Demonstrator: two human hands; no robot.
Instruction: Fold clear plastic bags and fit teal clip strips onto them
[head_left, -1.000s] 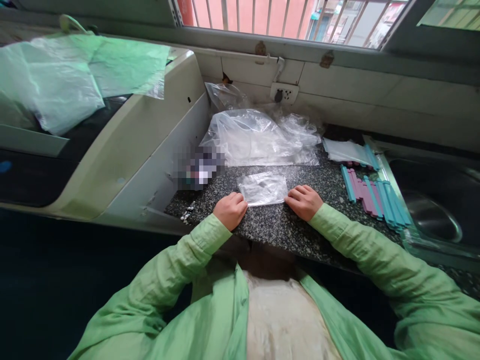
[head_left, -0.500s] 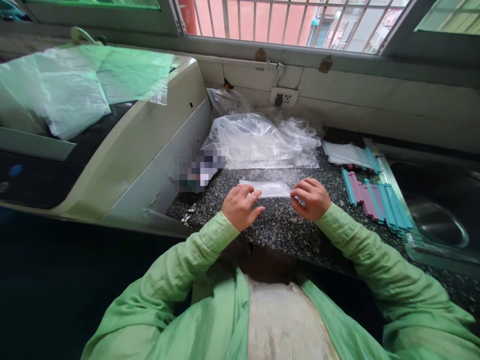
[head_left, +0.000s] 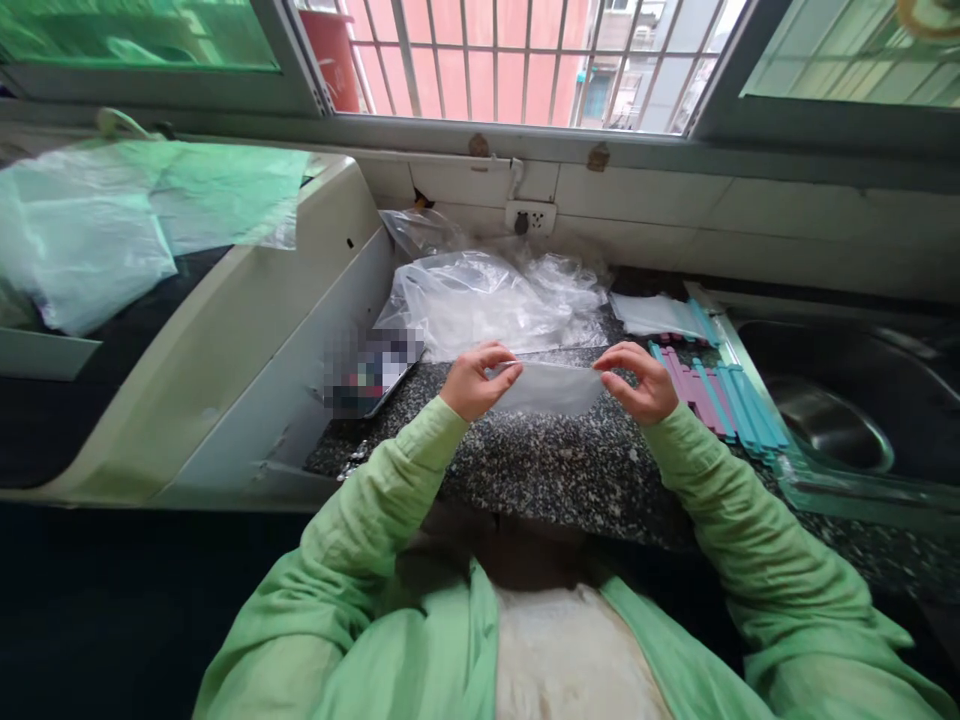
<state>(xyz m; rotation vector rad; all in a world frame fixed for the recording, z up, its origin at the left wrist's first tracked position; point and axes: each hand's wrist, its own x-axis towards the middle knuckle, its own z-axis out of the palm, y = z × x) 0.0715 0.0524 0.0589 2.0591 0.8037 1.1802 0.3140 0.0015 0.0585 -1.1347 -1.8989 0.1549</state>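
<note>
We pinch the small clear bag (head_left: 551, 388) by its top corners, left hand (head_left: 471, 382) and right hand (head_left: 637, 382) closed on it; it looks light, limp and slippery.

Bag (head_left: 551, 388): thin clear plastic film, slightly frosted. Worktop (head_left: 555, 470): speckled polished granite. Sink (head_left: 832, 425): brushed glossy steel. Sticks (head_left: 720, 395): matt plastic. Sleeves (head_left: 390, 490): soft matt cloth.
</note>
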